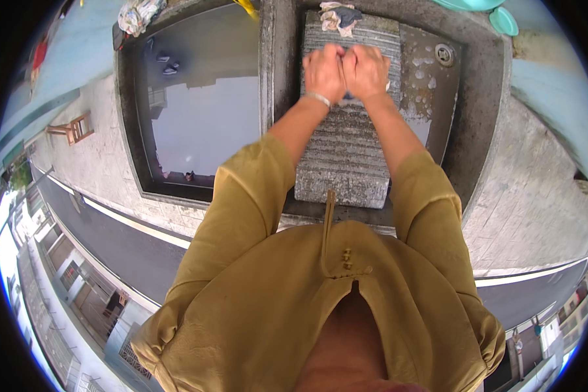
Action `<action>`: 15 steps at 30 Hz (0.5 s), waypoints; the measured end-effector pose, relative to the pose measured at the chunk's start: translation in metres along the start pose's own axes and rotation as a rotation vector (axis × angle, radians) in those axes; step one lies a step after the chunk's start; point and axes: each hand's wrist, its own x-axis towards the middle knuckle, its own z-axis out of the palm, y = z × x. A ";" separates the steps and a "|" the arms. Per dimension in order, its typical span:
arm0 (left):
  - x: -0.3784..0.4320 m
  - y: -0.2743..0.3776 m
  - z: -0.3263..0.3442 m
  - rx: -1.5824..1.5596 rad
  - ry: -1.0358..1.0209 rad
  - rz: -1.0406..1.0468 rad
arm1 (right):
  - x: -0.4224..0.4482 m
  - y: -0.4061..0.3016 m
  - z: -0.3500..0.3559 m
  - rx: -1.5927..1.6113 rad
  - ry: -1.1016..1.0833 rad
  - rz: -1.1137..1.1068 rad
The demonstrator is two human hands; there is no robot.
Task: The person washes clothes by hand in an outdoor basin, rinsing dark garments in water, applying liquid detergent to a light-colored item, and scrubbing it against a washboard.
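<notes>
My left hand [326, 71] and my right hand [366, 71] are side by side, curled into fists with the knuckles touching. They press a small cloth [348, 95] on the ribbed concrete washboard slab [343, 142]. Most of the cloth is hidden under my fingers; only a dark scrap between the wrists and a pale bit beside the right hand show. A crumpled pale and dark grey cloth [342, 18] lies at the slab's far end, beyond my hands. My left wrist carries a pale bangle [318, 99].
Left of the slab, past a concrete divider [267, 63], is a water-filled basin [203, 127]. A drain [444, 55] and suds lie on the wet basin floor to the right. Turquoise plastic basins [503, 21] rest on the far right rim, a bundled cloth [138, 17] on the far left.
</notes>
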 end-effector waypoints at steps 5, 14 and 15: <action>-0.026 0.009 -0.006 0.177 -0.059 -0.147 | -0.015 -0.020 -0.019 0.033 -0.096 0.147; -0.071 0.028 -0.010 0.046 0.053 -0.079 | -0.069 -0.020 -0.020 0.134 0.145 -0.097; -0.038 0.012 0.000 0.111 0.074 0.002 | -0.037 -0.010 -0.010 0.072 0.095 -0.055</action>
